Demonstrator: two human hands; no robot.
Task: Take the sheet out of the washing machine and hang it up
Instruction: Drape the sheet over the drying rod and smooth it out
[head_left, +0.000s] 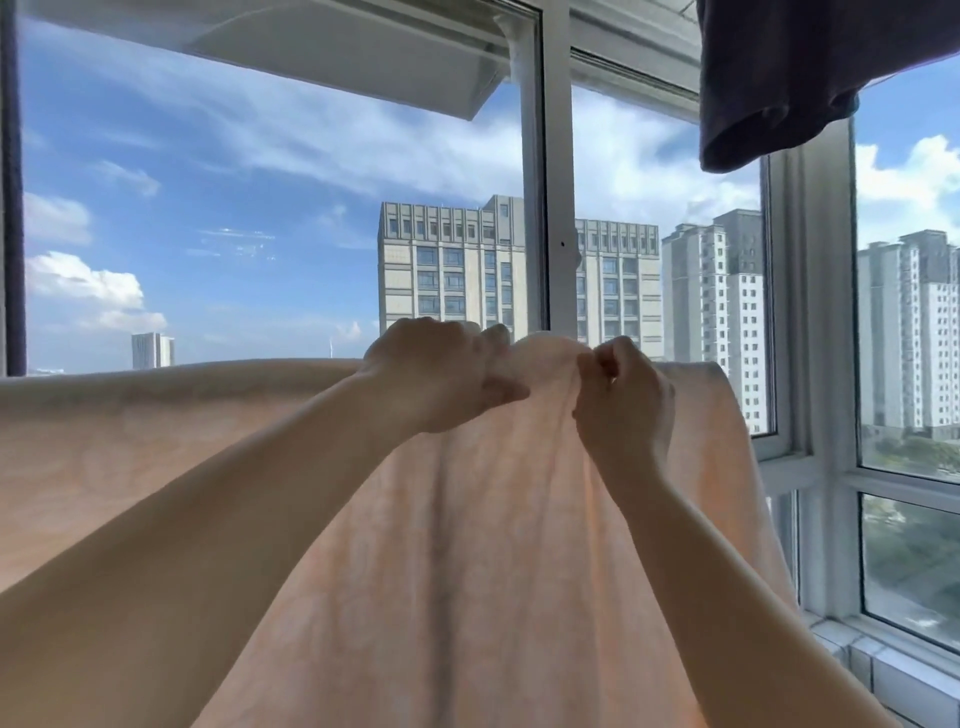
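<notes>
Peach sheet (493, 519): draped along top edge, centre, before window (556, 208). My left hand (436, 374), right hand (623, 395): both pinched shut on bunched top fold, close together. Dark garment (769, 78): hanging far upper right.

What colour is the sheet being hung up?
Pale peach-orange, seen in the head view: sheet.

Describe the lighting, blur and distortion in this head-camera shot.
Head view: strong backlight from the bright sky makes the peach sheet glow and leaves the dark garment almost a silhouette; the left hand and right hand look slightly soft; wide-angle distortion bends the window frame and stretches the forearms.
</notes>
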